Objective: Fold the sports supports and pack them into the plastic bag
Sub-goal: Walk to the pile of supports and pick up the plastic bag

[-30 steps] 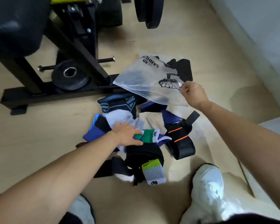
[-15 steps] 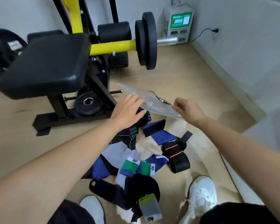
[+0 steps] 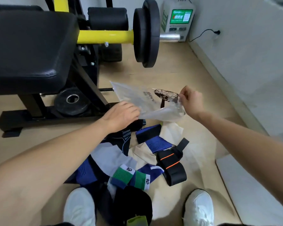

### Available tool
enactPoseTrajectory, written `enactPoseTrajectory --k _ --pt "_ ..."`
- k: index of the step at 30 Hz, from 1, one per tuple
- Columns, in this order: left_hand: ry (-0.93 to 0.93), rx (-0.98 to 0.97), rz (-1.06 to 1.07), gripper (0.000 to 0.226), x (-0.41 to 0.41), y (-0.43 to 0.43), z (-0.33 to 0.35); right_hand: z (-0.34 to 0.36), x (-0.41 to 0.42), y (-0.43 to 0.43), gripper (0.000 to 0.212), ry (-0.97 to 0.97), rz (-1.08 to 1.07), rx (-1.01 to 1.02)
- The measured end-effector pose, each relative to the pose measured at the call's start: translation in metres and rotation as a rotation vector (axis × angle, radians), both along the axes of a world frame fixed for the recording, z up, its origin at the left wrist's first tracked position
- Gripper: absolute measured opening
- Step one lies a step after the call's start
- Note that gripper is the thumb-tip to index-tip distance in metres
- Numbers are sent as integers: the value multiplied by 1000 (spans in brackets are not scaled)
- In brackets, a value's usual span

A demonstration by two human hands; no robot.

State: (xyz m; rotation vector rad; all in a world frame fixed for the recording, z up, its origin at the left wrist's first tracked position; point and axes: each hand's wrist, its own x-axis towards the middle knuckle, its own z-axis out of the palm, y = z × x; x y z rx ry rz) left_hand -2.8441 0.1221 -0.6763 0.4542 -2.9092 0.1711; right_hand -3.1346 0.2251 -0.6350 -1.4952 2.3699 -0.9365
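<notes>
My right hand (image 3: 189,101) pinches the plastic bag (image 3: 137,98) by its rim and my left hand (image 3: 121,115) grips its near edge. The film looks thin and slippery, best spread at the mouth.

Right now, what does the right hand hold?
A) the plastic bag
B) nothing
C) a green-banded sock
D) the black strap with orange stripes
A: the right hand pinches the upper edge of the plastic bag, which hangs lifted above the pile on the floor.
</notes>
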Motion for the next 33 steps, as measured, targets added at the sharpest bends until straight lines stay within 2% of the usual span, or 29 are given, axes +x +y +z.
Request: enactPoseTrajectory --k 2,4,8,11,13,15,16,18,21,23,25,28,31,33 --pt "-75 61 57 32 6 3 -7 -3 -1 -8 10 -49 -92 -50" --pt "-45 122 94 32 6 8 -10 -10 -1 -13 11 -116 -143 -90" --pt "66 54 53 6 7 20 -16 -11 7 -8 10 -200 -148 -62" --pt "93 16 72 23 8 24 -27 3 17 -10 37 -236 -4 -41" --pt "142 3 63 27 6 27 -32 11 29 -18 57 -45 197 51" --pt "182 -5 69 27 5 28 -33 9 36 -28 74 215 380 280" --pt "192 -12 74 26 5 28 -32 8 37 -32 69 276 414 395" --pt "200 -30 97 25 5 28 -30 5 37 -38 43 265 420 501" --pt "189 -32 159 24 8 29 -26 -2 31 -44 17 204 391 450" --pt "148 -55 182 30 15 27 -33 1 19 -49 12 169 276 356" --pt "89 -63 198 37 26 22 -47 11 1 -53 11 97 69 193" --pt "89 -10 193 44 38 17 -62 27 -21 -53 24 87 -169 -37" --pt "146 7 103 23 35 22 -60 27 -15 -53 20 110 -142 -48" --pt "160 53 90 23 35 26 -60 20 -6 -53 15 81 -76 -35"
